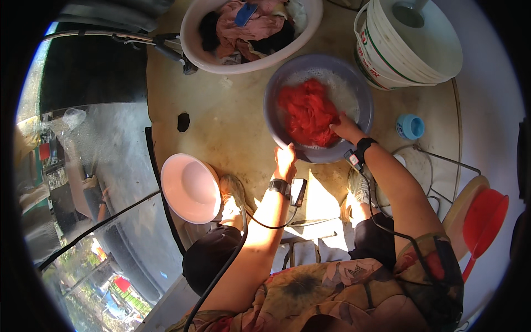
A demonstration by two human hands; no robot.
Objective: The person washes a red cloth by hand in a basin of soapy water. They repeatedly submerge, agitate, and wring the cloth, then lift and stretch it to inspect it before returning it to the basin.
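Note:
A grey plastic basin (pixel 270 120) stands on the floor before me, holding sudsy water. Bunched up in it is a wet red cloth (pixel 307 110), partly under the foam. My left hand (pixel 285 157) grips the near rim of this basin, thumb uppermost. Reaching over the right side, my right hand (pixel 347 128) has its fingers closed on the cloth's right edge. Some of those fingertips are hidden by the fabric. Each wrist wears a black strap with a small cabled device.
A white tub (pixel 191 54) of mixed clothes sits behind the basin. At the back right is a white bucket (pixel 388 50) with water inside. A blue jar (pixel 410 126), a tilted pink basin (pixel 191 189) and a red plastic dipper (pixel 485 222) are nearby. Glass panels line the left.

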